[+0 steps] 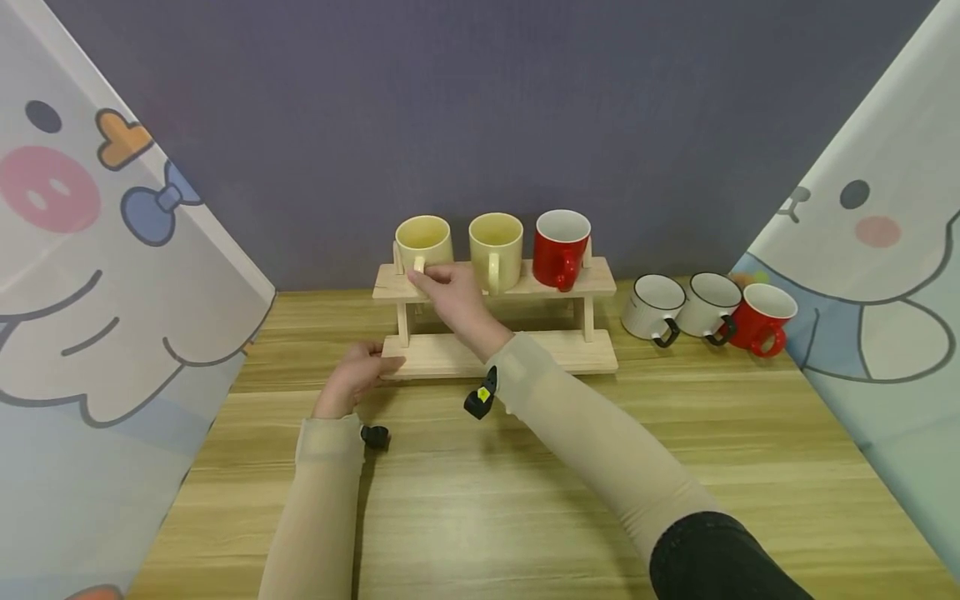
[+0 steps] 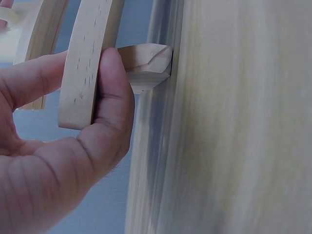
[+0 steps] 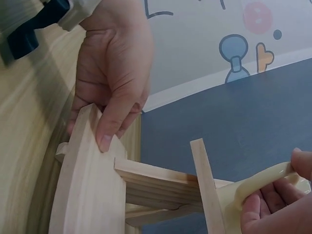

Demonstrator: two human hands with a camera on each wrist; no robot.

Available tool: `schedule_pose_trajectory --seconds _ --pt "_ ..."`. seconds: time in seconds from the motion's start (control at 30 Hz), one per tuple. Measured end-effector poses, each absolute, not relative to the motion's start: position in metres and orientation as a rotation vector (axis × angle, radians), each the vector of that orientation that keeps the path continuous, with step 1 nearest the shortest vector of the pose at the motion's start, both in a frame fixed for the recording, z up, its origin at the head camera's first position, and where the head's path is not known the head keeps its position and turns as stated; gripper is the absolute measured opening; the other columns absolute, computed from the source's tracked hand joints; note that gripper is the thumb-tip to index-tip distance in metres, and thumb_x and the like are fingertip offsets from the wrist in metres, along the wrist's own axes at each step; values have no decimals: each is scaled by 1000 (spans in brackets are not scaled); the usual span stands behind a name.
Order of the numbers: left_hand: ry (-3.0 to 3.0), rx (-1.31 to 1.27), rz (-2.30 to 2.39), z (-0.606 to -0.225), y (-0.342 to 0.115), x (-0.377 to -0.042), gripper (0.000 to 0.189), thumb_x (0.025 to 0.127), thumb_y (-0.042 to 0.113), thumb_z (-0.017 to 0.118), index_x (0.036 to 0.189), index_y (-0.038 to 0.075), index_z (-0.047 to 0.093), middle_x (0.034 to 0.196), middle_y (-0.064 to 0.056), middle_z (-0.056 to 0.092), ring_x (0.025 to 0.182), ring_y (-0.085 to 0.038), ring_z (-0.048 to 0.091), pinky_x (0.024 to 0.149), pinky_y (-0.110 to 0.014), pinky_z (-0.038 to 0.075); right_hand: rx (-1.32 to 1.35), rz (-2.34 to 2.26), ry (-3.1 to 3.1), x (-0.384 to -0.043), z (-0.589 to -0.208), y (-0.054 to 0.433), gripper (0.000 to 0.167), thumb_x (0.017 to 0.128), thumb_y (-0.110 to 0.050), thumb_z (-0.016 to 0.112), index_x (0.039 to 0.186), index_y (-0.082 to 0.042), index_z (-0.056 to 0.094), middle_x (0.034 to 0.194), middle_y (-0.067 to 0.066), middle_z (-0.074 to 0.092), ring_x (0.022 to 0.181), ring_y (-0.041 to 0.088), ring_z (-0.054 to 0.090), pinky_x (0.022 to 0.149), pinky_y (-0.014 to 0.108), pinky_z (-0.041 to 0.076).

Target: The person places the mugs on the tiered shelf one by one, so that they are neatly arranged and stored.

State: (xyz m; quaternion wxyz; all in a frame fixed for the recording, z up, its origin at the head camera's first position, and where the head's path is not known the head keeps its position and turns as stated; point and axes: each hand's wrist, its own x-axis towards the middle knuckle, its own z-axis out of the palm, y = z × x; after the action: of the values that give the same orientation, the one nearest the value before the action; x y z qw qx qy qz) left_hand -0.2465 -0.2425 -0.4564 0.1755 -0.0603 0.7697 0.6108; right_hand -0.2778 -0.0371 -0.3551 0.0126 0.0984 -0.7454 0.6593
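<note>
A two-tier pale wooden rack [image 1: 573, 354] stands near the back of the table. On its upper shelf are a yellow mug [image 1: 423, 235] at the left, another yellow mug [image 1: 483, 262] in the middle and a red mug [image 1: 551, 258] with a white inside at the right. My right hand [image 1: 459, 302] pinches the left yellow mug's handle [image 3: 265, 179] between thumb and fingers. At the rack's lower left corner, my left hand [image 1: 352, 375] grips the end of the lower board [image 2: 80, 78], thumb on one face and fingers curled under the other.
Right of the rack, a white mug [image 1: 647, 315] with black rim and handle, a second such mug [image 1: 705, 310] and a red mug [image 1: 750, 323] stand close together on the wood-grain table [image 1: 465, 500]. A dark panel [image 1: 480, 108] rises behind; cartoon-printed panels [image 1: 90, 275] flank both sides.
</note>
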Motion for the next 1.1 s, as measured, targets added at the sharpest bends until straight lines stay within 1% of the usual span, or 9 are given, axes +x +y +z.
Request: schedule_pose_trajectory --seconds 0.2,0.37,0.43,0.53,0.7,0.77,0.9,0.97,1.1 --pt "2146 -169 1772 -457 -240 -246 57 101 13 65 142 -18 39 128 -25 54 108 -30 61 98 -47 50 333 2039 -2325 -270 -360 -29 32 95 -26 77 114 0 75 111 6 69 102 16 61 84 28 51" --pt "2118 -183 1798 -457 -238 -246 53 102 10 64 141 -18 40 123 -24 58 97 -23 67 95 -46 52 408 2017 -2311 -263 -363 -21 33 94 -26 78 117 -1 74 110 5 73 101 16 66 85 28 54" --pt "2139 -192 1777 -457 -238 -246 52 101 11 65 140 -17 42 119 -22 60 89 -19 66 92 -44 53 434 2009 -2295 -260 -364 -18 33 94 -26 77 117 -2 74 109 4 73 100 16 67 86 28 54" --pt "2172 -196 1746 -457 -239 -246 53 101 13 65 139 -16 43 116 -21 62 85 -16 63 89 -43 53 467 2013 -2269 -255 -365 -14 33 95 -24 77 118 -2 74 111 4 73 102 16 67 89 28 53" --pt "2151 -189 1757 -457 -240 -246 54 103 13 63 142 -17 40 123 -26 58 98 -26 65 94 -46 51 479 2024 -2265 -246 -365 -5 35 93 -24 79 120 -2 73 114 3 73 105 15 66 91 28 52" --pt "2148 -192 1766 -457 -240 -245 53 103 11 62 141 -17 40 125 -28 57 100 -28 64 93 -46 52 493 2033 -2262 -242 -363 -1 36 93 -24 79 120 -2 73 115 3 72 105 14 66 91 29 52" --pt "2170 -192 1753 -456 -240 -245 51 102 12 64 139 -17 43 123 -29 60 86 -20 64 84 -39 54 549 2072 -2239 -234 -361 10 38 93 -22 79 123 2 71 119 9 71 106 16 67 92 31 53" --pt "2177 -197 1746 -457 -240 -245 51 102 13 65 138 -17 45 119 -26 61 80 -16 62 80 -38 54 557 2091 -2232 -230 -359 17 39 93 -20 78 124 3 70 118 10 71 106 17 67 93 31 52" --pt "2148 -181 1771 -458 -239 -246 52 102 11 63 140 -18 41 119 -24 60 89 -19 64 88 -42 54 536 2103 -2242 -224 -356 32 36 94 -19 78 124 -1 71 115 5 72 106 18 67 93 32 53"
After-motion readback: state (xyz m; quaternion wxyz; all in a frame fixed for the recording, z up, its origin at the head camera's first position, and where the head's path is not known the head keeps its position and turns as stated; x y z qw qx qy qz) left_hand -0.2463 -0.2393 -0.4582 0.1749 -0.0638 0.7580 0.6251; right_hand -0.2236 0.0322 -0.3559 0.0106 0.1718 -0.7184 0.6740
